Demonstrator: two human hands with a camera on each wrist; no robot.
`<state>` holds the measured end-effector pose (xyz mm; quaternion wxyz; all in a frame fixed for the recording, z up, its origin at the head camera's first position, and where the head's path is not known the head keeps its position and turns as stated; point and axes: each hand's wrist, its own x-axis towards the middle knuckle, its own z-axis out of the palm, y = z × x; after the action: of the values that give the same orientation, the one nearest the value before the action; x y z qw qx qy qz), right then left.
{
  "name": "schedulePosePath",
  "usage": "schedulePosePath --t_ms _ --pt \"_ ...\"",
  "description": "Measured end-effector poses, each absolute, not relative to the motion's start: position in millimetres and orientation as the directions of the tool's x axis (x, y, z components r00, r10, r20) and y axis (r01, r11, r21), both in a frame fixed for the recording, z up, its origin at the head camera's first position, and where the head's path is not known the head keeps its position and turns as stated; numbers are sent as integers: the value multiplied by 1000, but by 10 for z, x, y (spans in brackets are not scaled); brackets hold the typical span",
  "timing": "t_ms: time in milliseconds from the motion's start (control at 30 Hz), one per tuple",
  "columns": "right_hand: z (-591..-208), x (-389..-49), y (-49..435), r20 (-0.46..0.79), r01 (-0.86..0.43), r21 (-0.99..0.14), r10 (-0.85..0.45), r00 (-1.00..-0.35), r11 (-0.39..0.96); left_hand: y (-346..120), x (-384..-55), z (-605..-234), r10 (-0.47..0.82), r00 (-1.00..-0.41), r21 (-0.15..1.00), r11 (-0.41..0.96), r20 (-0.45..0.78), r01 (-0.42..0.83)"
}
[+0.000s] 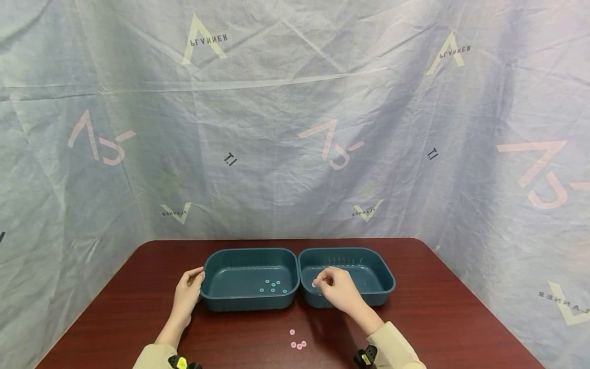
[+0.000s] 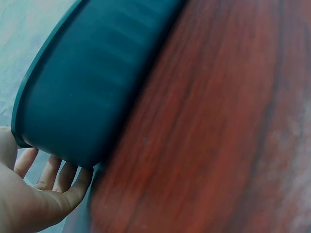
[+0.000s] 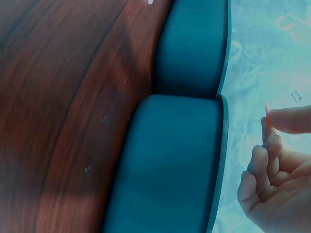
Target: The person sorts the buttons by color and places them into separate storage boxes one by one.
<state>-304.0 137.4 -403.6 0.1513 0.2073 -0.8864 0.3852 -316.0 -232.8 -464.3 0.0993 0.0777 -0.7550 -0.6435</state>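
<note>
My right hand [image 1: 340,289] pinches a small pink button [image 1: 314,284] between thumb and forefinger, above the right blue-green tray [image 1: 379,298]. The right wrist view shows the button edge-on at the fingertips, the other fingers loosely bent. At the far left, my left hand [image 1: 186,294] rests its fingers against the outer end of the left blue-green tray [image 1: 249,304]. In the left wrist view those fingertips [image 2: 83,175] lie along the tray's end wall. Several blue-green buttons [image 1: 273,285] lie inside the left tray, toward its right side. Several pink buttons [image 1: 299,346] lie on the table in front.
Both trays stand side by side, close together, on a dark red wood-grain table [image 1: 249,338]. A pale printed cloth [image 1: 276,169] hangs behind the table and along its sides.
</note>
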Motion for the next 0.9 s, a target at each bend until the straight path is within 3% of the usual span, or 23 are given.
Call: schedulePosePath --t_ms 900 --pt "-4186 -3361 1680 390 -354 -676 -95 -916 647 -2304 -3144 -4628 -260 -964 988 151 56 17"
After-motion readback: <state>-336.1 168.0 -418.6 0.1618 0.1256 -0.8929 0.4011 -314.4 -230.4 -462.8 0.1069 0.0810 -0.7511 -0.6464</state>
